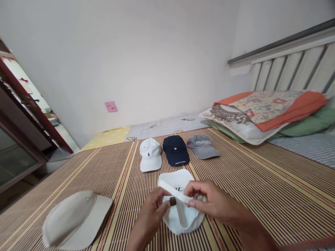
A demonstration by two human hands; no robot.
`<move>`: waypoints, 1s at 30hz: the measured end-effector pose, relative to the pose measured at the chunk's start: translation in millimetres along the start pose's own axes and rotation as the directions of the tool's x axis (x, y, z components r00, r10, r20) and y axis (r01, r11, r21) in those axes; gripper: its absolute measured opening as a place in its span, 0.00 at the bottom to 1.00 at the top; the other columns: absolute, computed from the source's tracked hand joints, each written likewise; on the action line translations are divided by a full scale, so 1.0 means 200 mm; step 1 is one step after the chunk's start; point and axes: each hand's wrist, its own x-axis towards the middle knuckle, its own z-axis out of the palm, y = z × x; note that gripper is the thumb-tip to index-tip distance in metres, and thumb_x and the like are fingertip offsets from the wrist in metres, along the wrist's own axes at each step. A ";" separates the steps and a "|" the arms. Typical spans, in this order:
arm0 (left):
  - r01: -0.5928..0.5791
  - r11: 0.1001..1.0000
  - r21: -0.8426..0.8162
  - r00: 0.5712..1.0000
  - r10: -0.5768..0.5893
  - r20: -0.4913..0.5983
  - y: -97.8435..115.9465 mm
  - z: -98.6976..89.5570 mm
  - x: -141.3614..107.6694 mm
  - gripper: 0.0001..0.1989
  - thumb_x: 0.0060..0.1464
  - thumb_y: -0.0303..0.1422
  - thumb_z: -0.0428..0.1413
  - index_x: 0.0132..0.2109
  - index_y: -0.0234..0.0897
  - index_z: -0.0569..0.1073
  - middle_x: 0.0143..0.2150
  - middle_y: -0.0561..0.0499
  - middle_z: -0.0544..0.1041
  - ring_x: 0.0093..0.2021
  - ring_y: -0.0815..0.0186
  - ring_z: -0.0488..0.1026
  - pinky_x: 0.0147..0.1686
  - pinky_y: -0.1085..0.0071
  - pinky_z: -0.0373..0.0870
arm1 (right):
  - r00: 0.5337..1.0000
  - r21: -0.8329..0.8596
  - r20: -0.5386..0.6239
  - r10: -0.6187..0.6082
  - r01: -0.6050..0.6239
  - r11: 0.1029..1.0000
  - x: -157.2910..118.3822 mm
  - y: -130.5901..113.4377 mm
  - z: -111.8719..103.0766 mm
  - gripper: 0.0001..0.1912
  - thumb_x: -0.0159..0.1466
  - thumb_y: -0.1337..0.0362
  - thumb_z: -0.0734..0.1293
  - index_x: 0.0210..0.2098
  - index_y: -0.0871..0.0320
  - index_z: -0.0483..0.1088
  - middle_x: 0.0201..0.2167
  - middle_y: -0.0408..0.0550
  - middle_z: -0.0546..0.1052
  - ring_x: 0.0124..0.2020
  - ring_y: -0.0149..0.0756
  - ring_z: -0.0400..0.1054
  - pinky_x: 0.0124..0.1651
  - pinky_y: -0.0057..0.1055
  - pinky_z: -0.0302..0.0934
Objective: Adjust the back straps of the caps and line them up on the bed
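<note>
A white baseball cap (178,178) lies on the striped mat, its brim pointing away from me. My left hand (151,212) pinches the back strap by its dark buckle (173,201). On the other side, my right hand (209,200) grips the white strap (171,190) between thumb and fingers. The strap's loose end sticks up to the left, above my left fingers. Beyond my hands stand a white cap with a small dark logo (150,153), a navy cap (176,150) and a grey cap (202,146) side by side. A beige cap (75,219) rests at the lower left.
The striped mat (125,195) covers the bed. Pillows with a floral, orange-edged cover (274,104) are stacked at the right by the slatted headboard (293,66). A wall closes off the far side, with a pink note (111,106) on it. A doorway opens at the left.
</note>
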 end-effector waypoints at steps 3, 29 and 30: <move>-0.011 0.996 0.085 0.999 0.014 -0.043 0.03 0.00 -0.01 0.03 0.51 0.29 0.63 0.31 0.41 0.80 0.33 0.49 0.76 0.33 0.60 0.68 0.33 0.69 0.60 | 0.994 0.189 -0.108 -0.007 0.028 0.982 0.02 0.03 0.01 0.02 0.61 0.64 0.70 0.34 0.55 0.74 0.30 0.44 0.80 0.33 0.36 0.74 0.35 0.30 0.63; 0.075 0.932 -0.354 0.976 0.005 0.218 -0.09 -0.03 0.03 0.17 0.55 0.46 0.66 0.36 0.35 0.77 0.30 0.54 0.71 0.31 0.68 0.63 0.32 0.72 0.58 | 0.991 0.333 -0.081 -0.103 0.124 0.935 0.05 0.04 0.07 0.05 0.65 0.62 0.71 0.36 0.58 0.75 0.29 0.42 0.76 0.30 0.30 0.67 0.34 0.27 0.59; 0.073 0.929 -0.363 0.976 0.008 0.217 -0.09 -0.03 0.03 0.18 0.55 0.46 0.67 0.36 0.35 0.77 0.30 0.53 0.72 0.31 0.68 0.63 0.33 0.72 0.58 | 0.991 0.323 -0.086 -0.100 0.123 0.939 0.06 0.04 0.07 0.07 0.66 0.60 0.71 0.36 0.58 0.75 0.28 0.41 0.75 0.29 0.29 0.66 0.32 0.27 0.57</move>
